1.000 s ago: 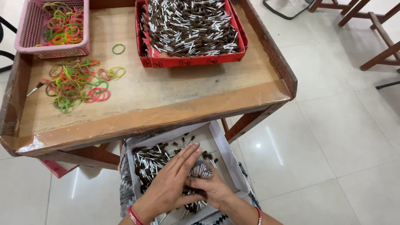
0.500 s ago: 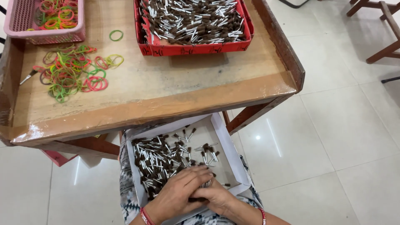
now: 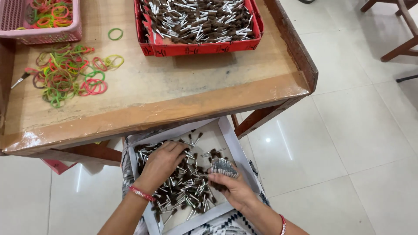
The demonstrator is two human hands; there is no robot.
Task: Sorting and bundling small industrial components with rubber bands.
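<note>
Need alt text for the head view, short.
Right hand grips a bundle of silver-stemmed brown-tipped pins over a white lap tray of loose pins, left hand reaching in; wooden table above holds coloured rubber bands.

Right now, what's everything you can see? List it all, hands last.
table: one, wooden, top of view
red tray: one, on table, full of brown-tipped pins
pink basket: one, table's left corner, holding rubber bands
loose rubber bands: many, green, pink, orange, yellow, on table left
white tray: one, on lap below table
loose pins: many, brown and silver, in white tray
chair legs: wooden, top right
left hand: in loose pins
right hand: holding bundle of pins
</note>
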